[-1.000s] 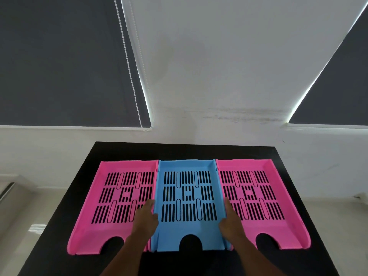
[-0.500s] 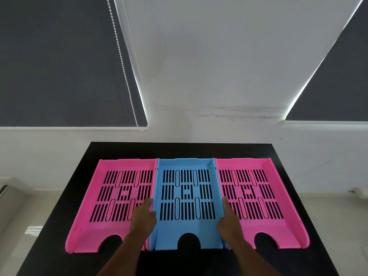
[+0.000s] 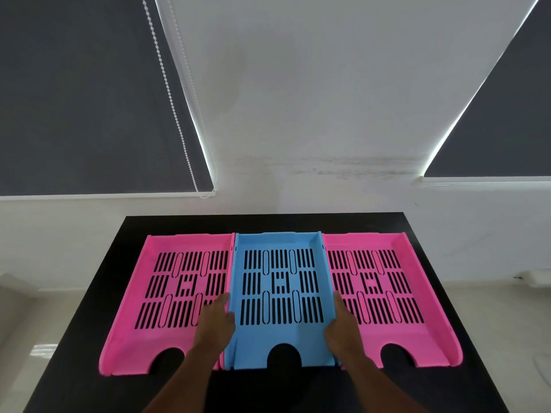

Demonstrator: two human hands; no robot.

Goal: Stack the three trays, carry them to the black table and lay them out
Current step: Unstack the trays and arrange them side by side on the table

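Note:
Three slotted plastic trays lie side by side on the black table. A blue tray sits in the middle, with a pink tray touching its left side and another pink tray touching its right side. My left hand grips the blue tray's left wall near the front. On the opposite wall, my right hand holds the tray in the same way. All three trays rest flat.
The table stands against a white wall with dark roller blinds at left and right. A bead chain hangs beside the left blind. Pale floor shows on both sides of the table.
The view has shifted slightly. Both hands stay on the blue tray's side walls and the trays sit in the same row.

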